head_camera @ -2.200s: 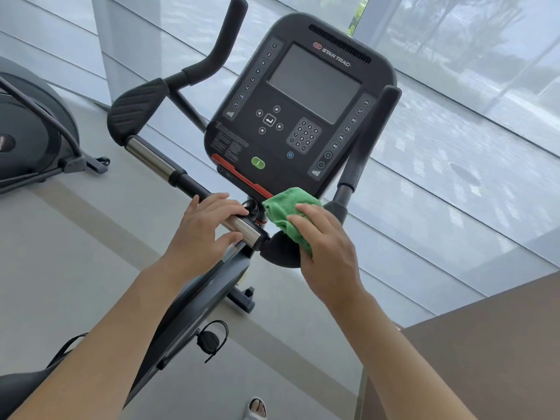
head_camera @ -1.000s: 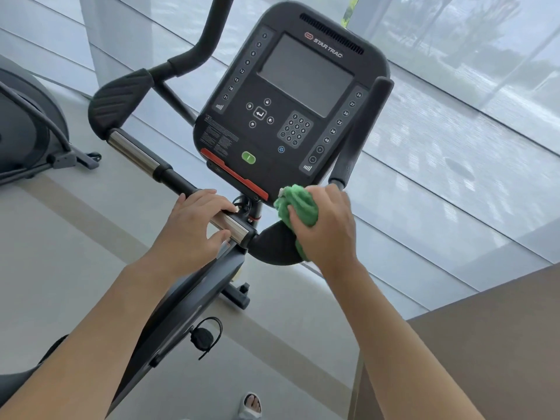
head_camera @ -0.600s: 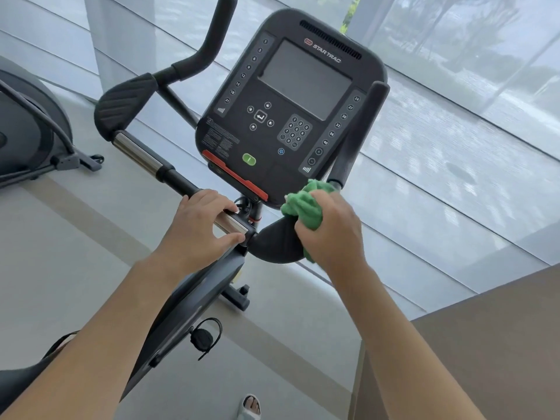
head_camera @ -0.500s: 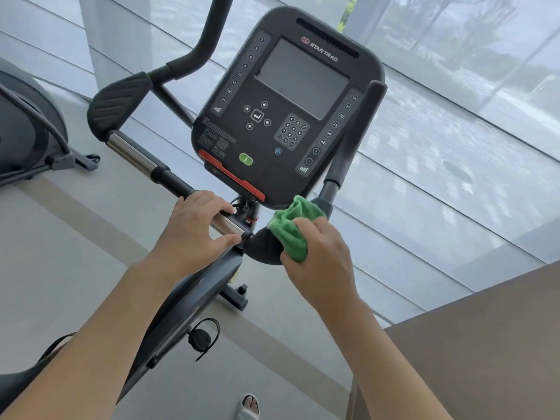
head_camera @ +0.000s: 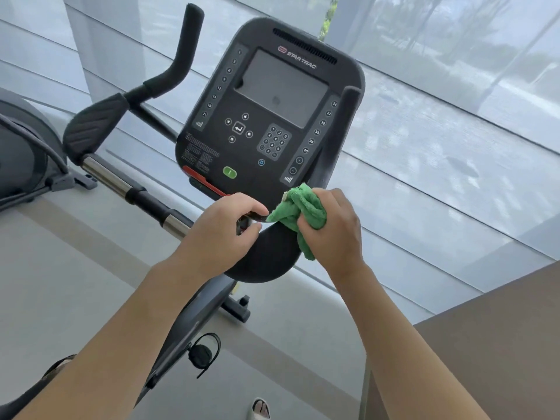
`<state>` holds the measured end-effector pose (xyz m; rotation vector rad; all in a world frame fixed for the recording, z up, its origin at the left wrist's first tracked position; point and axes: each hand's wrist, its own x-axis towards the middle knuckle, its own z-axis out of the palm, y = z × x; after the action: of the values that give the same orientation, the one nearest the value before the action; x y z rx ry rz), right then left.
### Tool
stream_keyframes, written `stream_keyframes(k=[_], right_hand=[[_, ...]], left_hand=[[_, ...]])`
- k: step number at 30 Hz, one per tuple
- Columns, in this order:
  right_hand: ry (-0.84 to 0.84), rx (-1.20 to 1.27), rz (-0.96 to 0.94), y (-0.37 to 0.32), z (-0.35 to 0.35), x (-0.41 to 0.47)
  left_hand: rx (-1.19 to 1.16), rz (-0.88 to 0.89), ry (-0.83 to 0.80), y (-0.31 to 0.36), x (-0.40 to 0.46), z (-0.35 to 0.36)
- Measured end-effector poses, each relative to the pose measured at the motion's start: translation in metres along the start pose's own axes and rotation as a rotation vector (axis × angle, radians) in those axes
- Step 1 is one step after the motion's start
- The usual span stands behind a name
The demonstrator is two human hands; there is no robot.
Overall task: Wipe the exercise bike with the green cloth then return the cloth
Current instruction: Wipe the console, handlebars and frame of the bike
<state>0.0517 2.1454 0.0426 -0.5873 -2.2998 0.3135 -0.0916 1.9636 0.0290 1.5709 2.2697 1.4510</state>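
Cloth bunched in right hand, seemingly touching left hand.

Your cloth reads bright green, plain, no print. The bike's console is matte black with a grey screen, white numerals, one green button and a red strip. Handlebar: black grips, chrome sections, ridged black pad.

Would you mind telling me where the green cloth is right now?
In the head view, the green cloth is bunched in the right hand, just below the console and right of the left hand.
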Motion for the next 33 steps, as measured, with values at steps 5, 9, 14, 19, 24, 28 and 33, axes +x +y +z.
stream_keyframes(k=[5,9,14,19,24,28,33], right_hand=[[0.131,0.142,0.021,0.015,-0.041,0.031],[0.212,0.155,-0.037,0.018,-0.073,0.067],[0.258,0.138,-0.081,0.027,-0.100,0.114],[0.302,0.122,-0.121,0.041,-0.115,0.150],[0.271,0.053,-0.169,0.039,-0.111,0.195],[-0.002,-0.151,-0.225,0.037,-0.083,0.215],[-0.179,-0.196,-0.167,0.035,-0.037,0.210]], left_hand=[[0.028,0.023,0.022,0.018,0.031,0.009],[0.019,0.035,0.046,0.035,0.064,0.016],[0.058,0.055,0.071,0.053,0.104,0.021],[0.077,0.054,0.126,0.056,0.122,0.034],[0.065,0.023,0.144,0.053,0.123,0.049],[0.055,-0.004,0.175,0.049,0.119,0.053],[0.060,-0.052,0.185,0.036,0.111,0.055]])
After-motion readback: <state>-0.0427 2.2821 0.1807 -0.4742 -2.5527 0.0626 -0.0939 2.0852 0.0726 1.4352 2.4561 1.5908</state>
